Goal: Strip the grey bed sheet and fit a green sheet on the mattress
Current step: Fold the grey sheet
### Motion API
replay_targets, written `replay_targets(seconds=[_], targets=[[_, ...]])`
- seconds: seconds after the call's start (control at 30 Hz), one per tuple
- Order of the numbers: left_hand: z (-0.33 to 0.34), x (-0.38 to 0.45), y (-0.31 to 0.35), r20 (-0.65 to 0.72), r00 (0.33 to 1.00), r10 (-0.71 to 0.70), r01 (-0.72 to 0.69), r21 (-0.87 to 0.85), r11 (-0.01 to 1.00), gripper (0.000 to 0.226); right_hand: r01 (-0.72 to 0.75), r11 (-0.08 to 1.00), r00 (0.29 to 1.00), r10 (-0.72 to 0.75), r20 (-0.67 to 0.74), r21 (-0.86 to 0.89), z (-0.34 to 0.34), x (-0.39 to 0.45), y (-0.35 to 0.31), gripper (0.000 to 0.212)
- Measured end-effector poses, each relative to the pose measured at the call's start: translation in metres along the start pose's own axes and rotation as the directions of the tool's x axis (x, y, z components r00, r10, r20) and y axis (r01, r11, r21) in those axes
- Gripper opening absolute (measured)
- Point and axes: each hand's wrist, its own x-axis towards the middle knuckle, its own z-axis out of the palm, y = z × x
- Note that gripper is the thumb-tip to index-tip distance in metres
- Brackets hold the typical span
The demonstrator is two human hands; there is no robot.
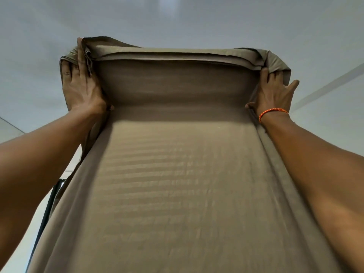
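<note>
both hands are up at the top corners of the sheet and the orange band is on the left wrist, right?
Not quite: the orange band is on the right wrist. The head view shows it just below the right hand. The rest holds: the left hand and the right are at the top corners of the sheet.

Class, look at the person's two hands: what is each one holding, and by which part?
Both hold the sheet: the left hand grips its bunched top left corner, the right hand its gathered top right corner.
</note>
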Motion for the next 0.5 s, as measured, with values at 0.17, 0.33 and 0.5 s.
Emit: replay_targets(seconds=[0.17,0.33,0.5], targets=[[0.129,-0.018,-0.01,0.056,0.998,0.026,-0.029,0.045,0.999,0.149,0.004,1.0,1.0,-0.004,0.029,-0.009,0.103,-0.032,-0.067,0.116],[0.245,-0.045,-0.022,0.088,0.996,0.004,-0.009,0.057,0.998,0.146,0.0,1.0,0.997,-0.001,0.071,0.014,0.195,-0.061,-0.129,0.12],[0.341,-0.078,-0.037,0.111,0.993,0.031,-0.037,0.057,0.998,0.152,0.039,0.999,0.993,-0.043,0.113,0.037,0.286,-0.094,-0.178,0.123]])
